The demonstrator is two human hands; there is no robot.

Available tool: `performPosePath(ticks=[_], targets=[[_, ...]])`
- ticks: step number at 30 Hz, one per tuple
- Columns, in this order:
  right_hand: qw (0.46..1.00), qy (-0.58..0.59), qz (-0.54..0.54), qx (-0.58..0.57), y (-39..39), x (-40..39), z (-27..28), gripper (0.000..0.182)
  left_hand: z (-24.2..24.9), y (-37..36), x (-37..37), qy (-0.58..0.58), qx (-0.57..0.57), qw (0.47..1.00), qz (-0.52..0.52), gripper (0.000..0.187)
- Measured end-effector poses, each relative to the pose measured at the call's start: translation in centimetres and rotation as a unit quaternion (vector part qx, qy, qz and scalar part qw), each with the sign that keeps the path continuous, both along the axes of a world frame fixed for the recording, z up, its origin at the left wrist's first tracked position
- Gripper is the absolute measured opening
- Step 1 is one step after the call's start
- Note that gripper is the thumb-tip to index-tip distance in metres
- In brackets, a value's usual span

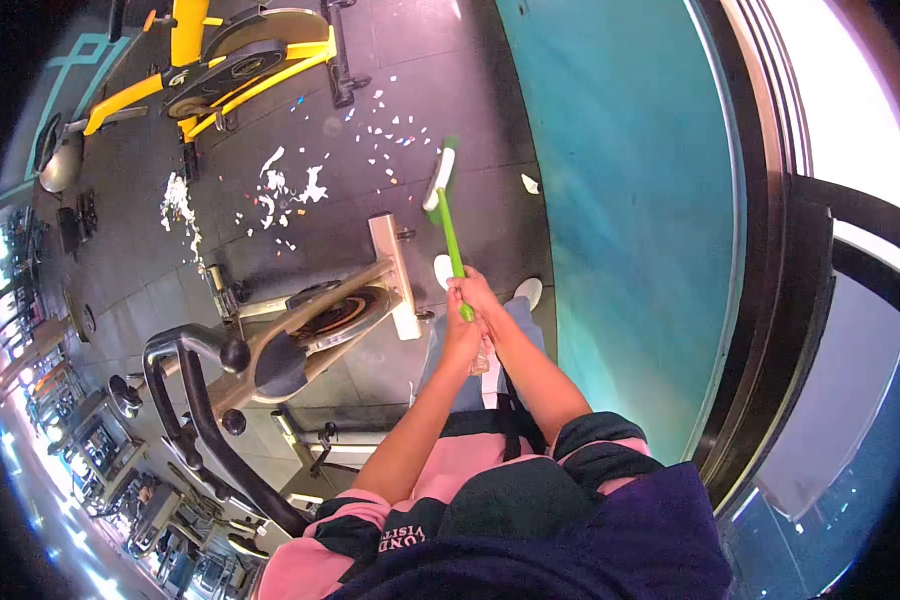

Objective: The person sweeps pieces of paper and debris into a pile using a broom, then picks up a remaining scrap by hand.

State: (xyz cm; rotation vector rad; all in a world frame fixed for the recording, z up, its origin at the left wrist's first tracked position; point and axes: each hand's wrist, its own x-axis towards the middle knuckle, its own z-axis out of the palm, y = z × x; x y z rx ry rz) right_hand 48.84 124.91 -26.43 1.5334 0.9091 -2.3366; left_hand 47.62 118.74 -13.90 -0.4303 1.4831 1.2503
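- Pink-and-dark clothing [545,500], nearest.
- Left hand [461,342] and right hand [479,291], both wrapped around the green-handled brush [451,235].
- White scraps [314,187] on dark floor [440,75], far left.

I hold my broom [451,232] slanting away from me, green handle, white head edged in green, slightly blurred; I can't tell whether it touches the floor [492,215]. Scraps [313,187], mostly white, lie loose to its left, some clumped, some scattered singly.

The broom [451,234] is green and white, the wall [630,200] teal.
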Motion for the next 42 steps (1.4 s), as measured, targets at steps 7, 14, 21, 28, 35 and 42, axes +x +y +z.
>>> performPosePath(ticks=[7, 14, 21, 28, 35, 42], targets=[[0.998, 0.027, 0.019, 0.048, 1.1, 1.5, 4.8, 0.046, 4.9, 2.2, 2.5, 0.065, -0.071, 0.995, -0.035, 0.081], [0.993, 0.042, 0.111, -0.022, 0.8, 2.6, 1.7, 0.042, 3.8, 2.6, 3.2, 0.03, -0.056, 0.998, 0.03, 0.08], [0.996, 0.079, 0.026, -0.043, 1.2, -3.3, -1.3, 0.044, -0.6, 2.4, -0.9, 0.105, -0.104, 0.989, -0.011, 0.077], [0.991, 0.049, 0.101, 0.077, 1.9, 2.4, 4.2, 0.052, 4.2, 2.6, 4.0, 0.034, -0.084, 0.996, 0.0, 0.075], [0.985, 0.04, 0.163, 0.048, 0.8, 1.5, -0.8, 0.054, 1.6, 2.5, 3.0, 0.031, -0.072, 0.995, 0.067, 0.077], [0.993, 0.09, 0.072, 0.013, 0.6, -1.7, 3.3, 0.051, 0.9, 1.1, 2.4, 0.139, -0.076, 0.987, 0.036, 0.076]])
